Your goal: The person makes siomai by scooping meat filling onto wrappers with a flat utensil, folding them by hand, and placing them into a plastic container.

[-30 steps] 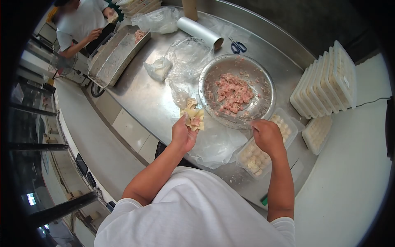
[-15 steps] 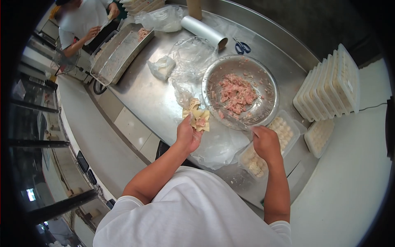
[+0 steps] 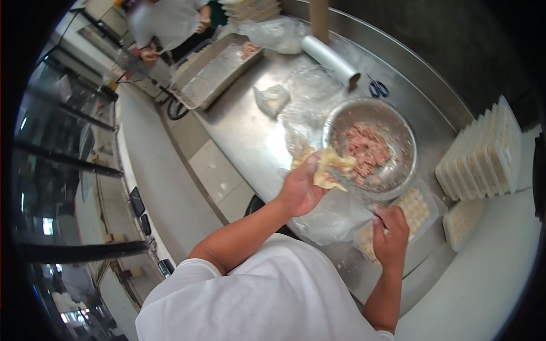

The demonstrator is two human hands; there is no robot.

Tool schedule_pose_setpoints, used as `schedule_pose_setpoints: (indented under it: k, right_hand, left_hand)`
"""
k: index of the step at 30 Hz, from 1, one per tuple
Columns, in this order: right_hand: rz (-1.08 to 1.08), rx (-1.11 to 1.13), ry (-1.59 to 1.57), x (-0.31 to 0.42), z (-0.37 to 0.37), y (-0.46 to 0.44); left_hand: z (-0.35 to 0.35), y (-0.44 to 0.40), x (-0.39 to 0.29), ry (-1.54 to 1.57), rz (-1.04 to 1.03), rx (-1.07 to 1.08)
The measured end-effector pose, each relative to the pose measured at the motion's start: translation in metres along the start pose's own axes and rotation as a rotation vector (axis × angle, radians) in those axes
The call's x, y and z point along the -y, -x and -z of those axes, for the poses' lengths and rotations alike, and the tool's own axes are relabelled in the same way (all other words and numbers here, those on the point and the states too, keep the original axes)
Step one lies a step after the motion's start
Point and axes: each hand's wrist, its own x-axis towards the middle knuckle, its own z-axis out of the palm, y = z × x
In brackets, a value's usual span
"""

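My left hand (image 3: 300, 190) is closed around a yellow dumpling wrapper (image 3: 330, 170), held up beside the steel bowl's near-left rim. More wrapper sheets seem bunched behind my fingers. My right hand (image 3: 390, 232) grips the handle of a thin metal spatula (image 3: 357, 196), whose blade reaches up and left to the wrapper. The filling on the wrapper is mostly hidden by its raised edges and the blade. Pink minced meat (image 3: 367, 150) lies in the steel bowl (image 3: 410, 139). Under my right hand sits a plastic tray of dumplings (image 3: 414, 209).
Stacked plastic trays (image 3: 480, 153) stand at right, with another filled tray (image 3: 462, 223) before them. Scissors (image 3: 377, 87), a silver roll (image 3: 331, 59), plastic bags (image 3: 272, 99) and a long metal pan (image 3: 219, 71) occupy the table (image 3: 236, 133). Another person (image 3: 168, 25) works at the far left.
The view has swung, shifting the scene right and down. My left hand has lifted the wrapper closer to the bowl, and the spatula's blade now meets it. My right hand has turned.
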Motion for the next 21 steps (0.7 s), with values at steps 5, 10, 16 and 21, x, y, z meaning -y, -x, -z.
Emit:
schedule_pose_setpoints:
  k: [5, 10, 16, 21]
  right_hand:
    - [-0.124, 0.104, -0.013, 0.016, 0.017, 0.007]
    - [-0.08, 0.224, 0.106, 0.014, 0.052, 0.013]
    - [-0.339, -0.027, -0.066, -0.012, 0.047, 0.035]
    - [-0.493, -0.145, -0.698, 0.002, -0.037, 0.053]
  left_hand:
    - [-0.008, 0.003, 0.009, -1.543, -0.119, -0.103]
    - [-0.005, -0.004, 0.022, -1.876, -0.139, 0.113]
    - [-0.015, -0.013, 0.039, -1.503, -0.047, -0.166]
    - [-0.017, -0.004, 0.085, -0.778, 0.231, -0.167]
